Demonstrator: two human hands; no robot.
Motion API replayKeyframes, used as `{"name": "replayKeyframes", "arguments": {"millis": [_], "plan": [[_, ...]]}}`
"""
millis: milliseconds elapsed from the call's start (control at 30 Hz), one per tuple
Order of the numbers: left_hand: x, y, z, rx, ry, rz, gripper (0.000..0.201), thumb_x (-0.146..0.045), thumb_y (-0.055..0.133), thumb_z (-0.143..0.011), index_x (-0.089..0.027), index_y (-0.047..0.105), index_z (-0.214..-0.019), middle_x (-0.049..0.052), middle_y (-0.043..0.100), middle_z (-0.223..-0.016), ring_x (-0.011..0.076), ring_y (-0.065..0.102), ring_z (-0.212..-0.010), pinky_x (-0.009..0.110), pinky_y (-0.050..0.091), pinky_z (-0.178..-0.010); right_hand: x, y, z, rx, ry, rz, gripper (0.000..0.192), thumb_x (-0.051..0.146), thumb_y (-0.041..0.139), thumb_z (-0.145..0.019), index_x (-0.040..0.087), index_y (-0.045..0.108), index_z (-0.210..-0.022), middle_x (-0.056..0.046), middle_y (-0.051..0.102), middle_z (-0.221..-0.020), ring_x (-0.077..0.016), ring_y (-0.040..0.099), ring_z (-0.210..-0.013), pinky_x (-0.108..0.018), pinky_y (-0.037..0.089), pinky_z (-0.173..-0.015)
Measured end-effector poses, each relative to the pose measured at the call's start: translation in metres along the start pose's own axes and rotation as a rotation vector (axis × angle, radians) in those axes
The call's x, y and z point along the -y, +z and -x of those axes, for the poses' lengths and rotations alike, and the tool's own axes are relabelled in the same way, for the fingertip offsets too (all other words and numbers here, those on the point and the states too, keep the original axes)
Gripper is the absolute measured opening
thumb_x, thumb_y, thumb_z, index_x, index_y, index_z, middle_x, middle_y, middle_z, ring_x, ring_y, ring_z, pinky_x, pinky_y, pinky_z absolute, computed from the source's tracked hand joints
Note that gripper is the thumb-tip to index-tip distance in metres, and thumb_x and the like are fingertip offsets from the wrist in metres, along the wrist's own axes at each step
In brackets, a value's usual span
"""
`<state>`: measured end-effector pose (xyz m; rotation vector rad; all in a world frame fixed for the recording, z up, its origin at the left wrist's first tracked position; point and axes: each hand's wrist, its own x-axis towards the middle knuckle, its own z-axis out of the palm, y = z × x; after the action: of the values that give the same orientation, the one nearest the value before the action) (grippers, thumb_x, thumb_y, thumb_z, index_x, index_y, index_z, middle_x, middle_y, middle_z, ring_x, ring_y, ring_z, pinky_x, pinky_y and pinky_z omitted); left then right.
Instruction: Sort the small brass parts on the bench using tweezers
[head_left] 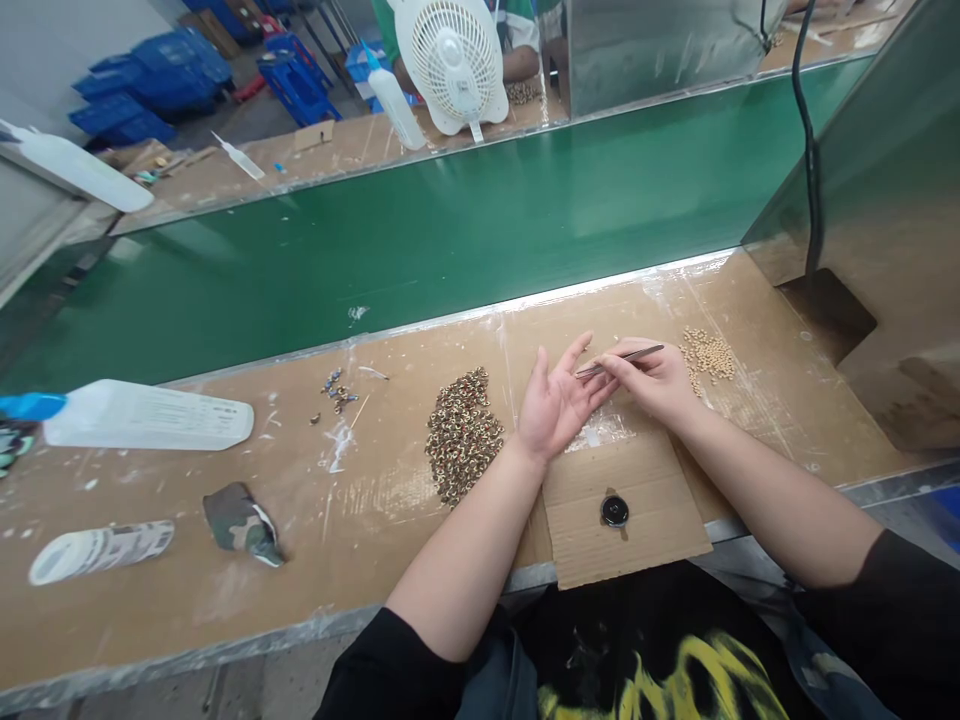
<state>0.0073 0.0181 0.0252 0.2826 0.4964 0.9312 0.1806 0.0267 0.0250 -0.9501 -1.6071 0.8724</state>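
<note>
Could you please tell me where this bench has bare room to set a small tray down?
Bare board lies between the camouflage rag and the dark bead pile, and right of the pale bead pile. Around the left hand, right hand, tweezers and cardboard sheet it is crowded.

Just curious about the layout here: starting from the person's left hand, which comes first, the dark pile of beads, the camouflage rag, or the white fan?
From the left hand:
1. Dark pile of beads, just to its left on the bench.
2. Camouflage rag, much further left, near the front edge.
3. White fan, far across the green belt.
</note>
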Motion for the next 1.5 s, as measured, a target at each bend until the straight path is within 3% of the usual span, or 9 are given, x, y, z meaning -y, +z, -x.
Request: {"name": "replayKeyframes", "arguments": {"millis": [467,667,867,967,1133,1333,1500], "plan": [[0.003,-0.002,-0.001,0.018,0.017,-0.118,0.063,-0.064,0.032,-0.11,-0.021,0.064,-0.142,0.016,0.076,-0.121,0.0286,0.07,-0.13,0.048,0.053,-0.116,0.002,0.0,0.001,-0.032,0.007,0.031,0.032,0.048,0.068,-0.101,0.025,0.082,-0.084,-0.006,0.081,-0.082,-0.0207,0.073,-0.074,-0.038,0.058,-0.072],[0.005,-0.012,-0.007,-0.013,0.04,-0.202,0.047,-0.05,0.042,-0.111,-0.018,0.072,-0.128,0.015,0.079,-0.123,0.0239,0.077,-0.115,0.041,0.056,-0.11,0.005,-0.003,0.001,-0.107,-0.022,0.035,0.033,0.048,0.069,-0.1,0.024,0.08,-0.081,-0.003,0.072,-0.07,-0.018,0.065,-0.065,-0.035,0.051,-0.063],[0.003,-0.01,-0.009,-0.031,0.024,-0.196,0.056,-0.049,0.032,-0.113,-0.014,0.076,-0.117,0.017,0.081,-0.118,0.0238,0.079,-0.109,0.038,0.06,-0.099,0.005,-0.008,0.001,-0.158,-0.052,0.054,0.03,0.046,0.069,-0.101,0.025,0.079,-0.083,-0.003,0.073,-0.074,-0.0184,0.067,-0.069,-0.035,0.052,-0.066],[0.001,-0.008,-0.008,-0.097,0.136,-0.203,0.048,-0.046,0.038,-0.112,-0.016,0.075,-0.113,0.013,0.081,-0.104,0.0208,0.079,-0.095,0.036,0.061,-0.091,-0.001,-0.014,0.0,-0.243,-0.028,0.127,0.036,0.053,0.068,-0.101,0.025,0.077,-0.08,-0.003,0.069,-0.071,-0.0193,0.064,-0.068,-0.037,0.052,-0.066],[-0.007,-0.009,-0.007,-0.245,0.526,-0.156,0.038,-0.04,0.047,-0.108,-0.019,0.069,-0.086,0.003,0.065,-0.074,0.011,0.062,-0.06,0.024,0.05,-0.06,-0.018,-0.027,-0.008,-0.398,0.088,0.115,0.045,0.064,0.065,-0.1,0.024,0.079,-0.085,0.0,0.059,-0.06,-0.0162,0.054,-0.053,-0.034,0.043,-0.053],[-0.009,-0.011,-0.003,-0.387,0.781,-0.232,0.044,-0.041,0.06,-0.102,-0.021,0.049,-0.064,-0.005,0.035,-0.056,0.0068,0.031,-0.042,0.023,0.023,-0.044,-0.031,-0.04,-0.018,-0.209,0.081,0.392,0.042,0.06,0.07,-0.096,0.023,0.076,-0.077,-0.003,0.068,-0.066,-0.0196,0.062,-0.063,-0.036,0.046,-0.06],[-0.012,-0.015,-0.004,-0.46,0.839,-0.175,0.043,-0.041,0.061,-0.1,-0.021,0.045,-0.065,-0.007,0.03,-0.057,0.0062,0.024,-0.043,0.024,0.018,-0.043,-0.038,-0.039,-0.016,-0.102,0.094,0.453,0.034,0.051,0.071,-0.098,0.023,0.076,-0.079,-0.005,0.073,-0.074,-0.0209,0.065,-0.068,-0.037,0.046,-0.062]]}}
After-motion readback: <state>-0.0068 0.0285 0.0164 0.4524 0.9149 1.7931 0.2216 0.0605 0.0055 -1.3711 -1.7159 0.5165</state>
